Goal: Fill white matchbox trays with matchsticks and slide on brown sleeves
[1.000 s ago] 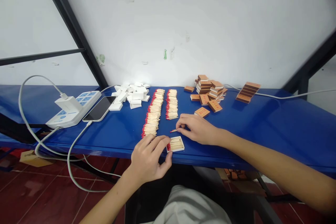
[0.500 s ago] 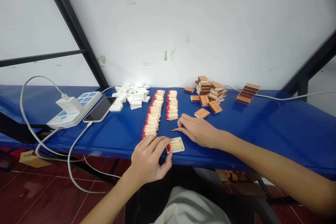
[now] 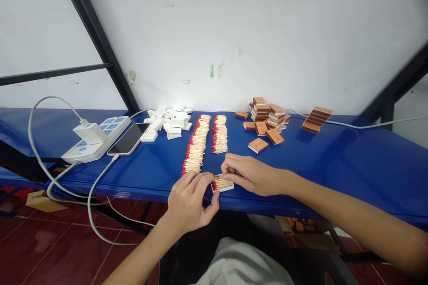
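At the table's front edge sits a small white matchbox tray (image 3: 228, 188) with red-headed matches lying in it. The fingers and thumb of my left hand (image 3: 191, 200) close on its left end. My right hand (image 3: 250, 173) is over the tray's far right side, thumb and forefinger pinched on a single match (image 3: 219, 177), which is mostly hidden by the fingers. Just beyond lie two rows of loose matches, a longer left row (image 3: 196, 144) and a shorter right row (image 3: 220, 136), red heads to the left.
White empty trays (image 3: 167, 120) are heaped at the back left, near a phone (image 3: 129, 139) and a power strip (image 3: 80, 153) with cables. Orange-brown matchboxes (image 3: 272, 113) are piled at the back right. Joined matchboxes (image 3: 317, 120) lean farther right. A wall (image 3: 267, 31) stands behind the table.
My right hand has moved down and toward me with the match, from beyond the tray to over it. My left hand stays on the tray's left end.
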`<state>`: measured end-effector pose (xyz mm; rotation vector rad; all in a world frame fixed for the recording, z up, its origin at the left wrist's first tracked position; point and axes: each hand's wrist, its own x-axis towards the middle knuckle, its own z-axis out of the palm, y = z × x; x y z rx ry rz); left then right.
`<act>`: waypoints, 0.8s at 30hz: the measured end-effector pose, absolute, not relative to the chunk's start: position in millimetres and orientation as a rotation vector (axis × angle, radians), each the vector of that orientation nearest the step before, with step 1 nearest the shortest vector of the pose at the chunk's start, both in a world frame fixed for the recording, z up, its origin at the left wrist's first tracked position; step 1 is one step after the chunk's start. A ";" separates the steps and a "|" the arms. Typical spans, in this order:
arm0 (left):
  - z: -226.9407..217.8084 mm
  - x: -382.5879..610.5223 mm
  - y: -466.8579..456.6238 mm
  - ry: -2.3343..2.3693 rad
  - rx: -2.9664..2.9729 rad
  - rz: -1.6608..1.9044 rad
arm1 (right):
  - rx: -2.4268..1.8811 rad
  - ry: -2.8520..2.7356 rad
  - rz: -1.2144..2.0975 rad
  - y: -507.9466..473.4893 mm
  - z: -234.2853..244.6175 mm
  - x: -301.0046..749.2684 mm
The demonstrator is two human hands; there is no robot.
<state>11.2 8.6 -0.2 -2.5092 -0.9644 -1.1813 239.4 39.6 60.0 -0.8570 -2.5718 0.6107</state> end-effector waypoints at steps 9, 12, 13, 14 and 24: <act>0.0 11.4 7.9 -0.945 -2.519 -1.207 | -0.876 -2.557 0.523 33.2 63.0 233.6; -0.9 10.8 8.9 -0.935 -2.526 -1.233 | -0.904 -2.466 0.457 33.6 60.0 234.0; -1.2 10.6 9.0 -0.932 -2.527 -1.240 | -0.911 -2.434 0.430 34.3 58.2 234.4; -1.4 10.3 9.1 -0.927 -2.525 -1.248 | -0.906 -2.417 0.407 35.1 56.3 234.9; -0.3 10.8 7.9 -0.918 -2.520 -1.256 | -0.616 -2.500 0.352 38.4 50.0 236.4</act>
